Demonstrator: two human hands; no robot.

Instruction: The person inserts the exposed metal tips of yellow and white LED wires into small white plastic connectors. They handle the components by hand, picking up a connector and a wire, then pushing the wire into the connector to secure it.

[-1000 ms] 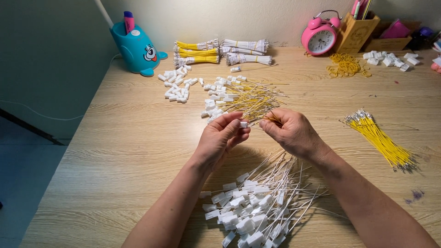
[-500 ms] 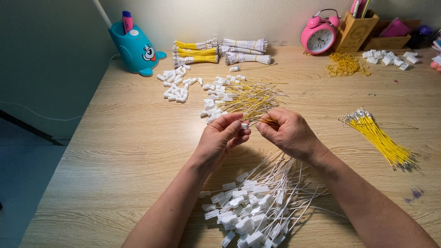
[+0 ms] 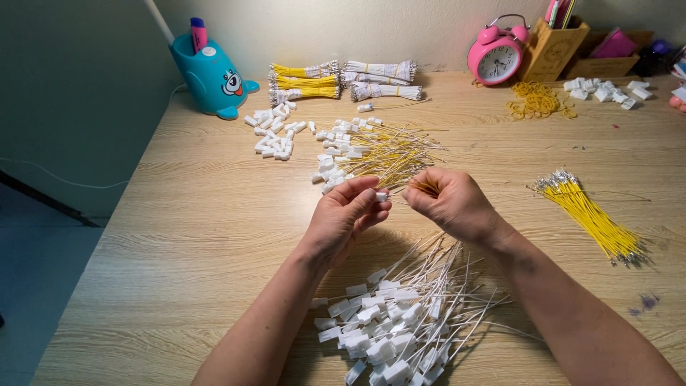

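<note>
My left hand [image 3: 348,216] pinches a small white plastic connector [image 3: 381,195] at its fingertips. My right hand [image 3: 450,201] is closed on a thin yellow wire [image 3: 421,187] whose end meets that connector. Both hands hover above the wooden desk [image 3: 179,236], almost touching each other. Just below them lies a heap of white connectors with white wires attached [image 3: 400,314]. Right behind the hands is a spread of yellow wires with white connectors [image 3: 379,154].
A bundle of loose yellow wires [image 3: 593,218] lies at the right. Loose white connectors [image 3: 275,132] sit back left, tied wire bundles [image 3: 343,80] behind them. A teal pen holder [image 3: 209,71], pink alarm clock [image 3: 494,58], wooden organiser [image 3: 554,44], yellow rubber bands [image 3: 534,100] and more connectors [image 3: 604,89] line the back.
Both hands stay close together at the same spot; the fingers have shifted slightly around the connector and wire. Nothing else on the desk has moved.
</note>
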